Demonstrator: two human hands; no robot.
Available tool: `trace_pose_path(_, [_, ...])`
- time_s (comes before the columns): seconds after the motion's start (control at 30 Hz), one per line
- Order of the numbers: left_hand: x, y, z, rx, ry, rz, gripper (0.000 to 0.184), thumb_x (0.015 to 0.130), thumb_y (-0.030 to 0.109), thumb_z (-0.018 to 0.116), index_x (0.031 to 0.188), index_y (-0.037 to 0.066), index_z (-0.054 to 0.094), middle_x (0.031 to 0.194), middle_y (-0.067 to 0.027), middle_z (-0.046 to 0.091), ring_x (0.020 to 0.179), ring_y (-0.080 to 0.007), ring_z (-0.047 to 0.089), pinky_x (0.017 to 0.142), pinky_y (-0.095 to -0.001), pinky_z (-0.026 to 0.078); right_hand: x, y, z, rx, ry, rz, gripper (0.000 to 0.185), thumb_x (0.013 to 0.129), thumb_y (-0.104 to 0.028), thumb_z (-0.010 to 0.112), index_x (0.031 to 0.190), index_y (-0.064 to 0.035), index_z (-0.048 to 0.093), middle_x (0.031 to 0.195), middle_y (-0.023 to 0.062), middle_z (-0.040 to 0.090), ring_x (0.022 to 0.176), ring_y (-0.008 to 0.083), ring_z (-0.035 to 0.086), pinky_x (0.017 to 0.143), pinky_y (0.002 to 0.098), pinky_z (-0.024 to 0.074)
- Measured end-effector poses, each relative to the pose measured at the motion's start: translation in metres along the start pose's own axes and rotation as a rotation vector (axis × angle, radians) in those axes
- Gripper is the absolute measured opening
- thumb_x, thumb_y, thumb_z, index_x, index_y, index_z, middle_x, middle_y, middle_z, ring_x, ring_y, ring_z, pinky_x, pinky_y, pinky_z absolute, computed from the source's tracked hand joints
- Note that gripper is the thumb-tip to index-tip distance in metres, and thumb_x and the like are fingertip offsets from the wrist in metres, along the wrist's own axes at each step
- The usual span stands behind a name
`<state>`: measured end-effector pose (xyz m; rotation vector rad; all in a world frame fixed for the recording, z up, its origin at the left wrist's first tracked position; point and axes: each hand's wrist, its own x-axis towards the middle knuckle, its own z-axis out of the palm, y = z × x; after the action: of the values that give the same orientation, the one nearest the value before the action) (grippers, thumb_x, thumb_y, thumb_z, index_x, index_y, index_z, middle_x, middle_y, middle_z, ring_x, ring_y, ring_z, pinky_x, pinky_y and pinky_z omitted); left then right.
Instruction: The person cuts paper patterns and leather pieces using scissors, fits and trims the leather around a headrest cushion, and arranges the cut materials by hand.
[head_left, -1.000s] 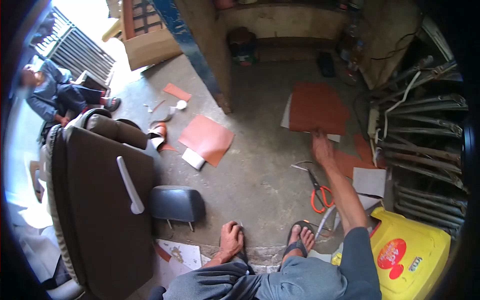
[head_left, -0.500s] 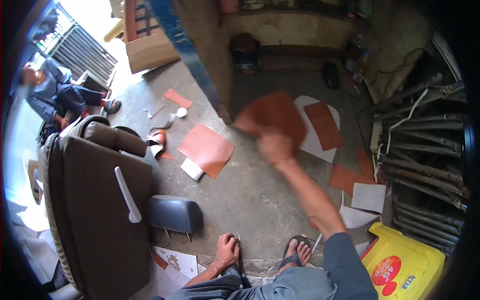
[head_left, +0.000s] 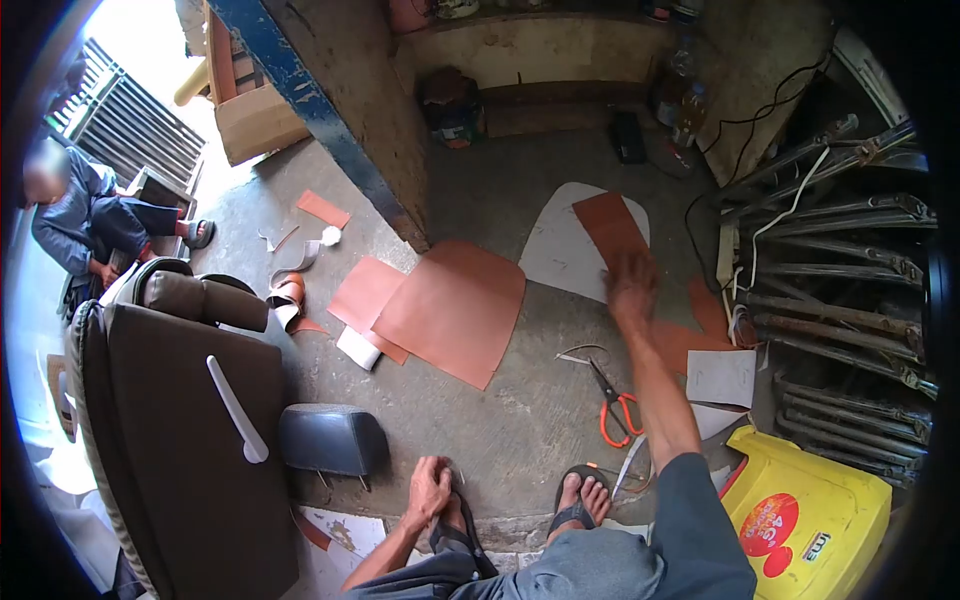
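Note:
My right hand [head_left: 631,287], smeared by motion, is at the lower end of a reddish-brown rectangular piece [head_left: 607,222], which looks like leatherette; whether it grips the piece cannot be made out. That piece lies over a white rounded sheet [head_left: 560,240]. A large reddish-brown piece [head_left: 455,310] with rounded corners lies flat on the floor, partly covering a smaller brown piece [head_left: 362,288]. My left hand [head_left: 430,488] is closed beside my left foot, a thin pale tip showing near its fingers; what it holds is unclear.
Orange-handled scissors [head_left: 618,415] lie on the floor by my right forearm. A brown seat [head_left: 190,430] and black headrest [head_left: 332,440] stand left. Metal frames [head_left: 835,300] and a yellow container [head_left: 800,510] are right. Another person [head_left: 95,215] sits at far left.
The large brown piece, in my right hand before, now lies on the floor to the left, overlapping the smaller piece. My right hand has moved to the rectangular piece. The scissors have come into view.

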<state>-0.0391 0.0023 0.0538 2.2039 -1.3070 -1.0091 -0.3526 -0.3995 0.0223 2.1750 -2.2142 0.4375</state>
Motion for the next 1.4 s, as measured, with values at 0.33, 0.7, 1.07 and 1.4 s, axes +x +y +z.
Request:
trace_pose_path(0.33, [0.033,0.014,-0.07,0.515,0.786,-0.031,0.072,0.078,0.012,0.074,0.143,0.007,0.044,0.148,-0.0249,0.036,0.138,-0.0432,0.033,0.114,-0.0524,0.028,-0.057,-0.008,-0.074,1.051,-0.116,0.29,0.039,0.1,-0.025,0.06,0.135,-0.008,0.059,0.109,0.0121,0.072,0.097,0.0262,0.071,0.09,0.04,0.0528])
trace_pose_path(0.7, [0.022,-0.037,-0.064,0.477,0.78,-0.294,0.105,0.073,0.03,0.087,0.156,0.011,0.026,0.159,-0.0287,0.018,0.143,-0.0559,0.016,0.118,-0.0654,0.02,-0.154,0.008,-0.109,2.242,-0.65,0.374,0.059,0.094,-0.041,0.062,0.137,-0.001,0.055,0.135,0.0182,0.059,0.124,0.0306,0.059,0.101,0.0426,0.0509])
trace_pose_path(1.07, [0.001,-0.051,-0.059,0.089,0.924,-0.09,0.091,0.074,0.025,0.086,0.145,0.005,0.033,0.15,-0.0299,0.022,0.141,-0.0515,0.022,0.117,-0.0607,0.023,-0.176,-0.074,-0.144,0.758,-0.415,-0.137,0.021,0.084,-0.006,0.069,0.104,-0.0067,0.073,0.095,0.0114,0.066,0.085,0.0266,0.065,0.078,0.0369,0.0509])
trace_pose_path(1.4, [0.006,-0.047,-0.066,0.028,0.935,-0.261,0.106,0.068,0.035,0.09,0.151,0.019,0.027,0.153,-0.032,0.014,0.138,-0.0556,0.029,0.109,-0.0605,0.038,-0.218,-0.08,-0.146,0.836,-0.509,0.017,0.026,0.085,-0.02,0.075,0.1,-0.0033,0.062,0.096,0.0143,0.068,0.081,0.0203,0.064,0.073,0.0347,0.0518])
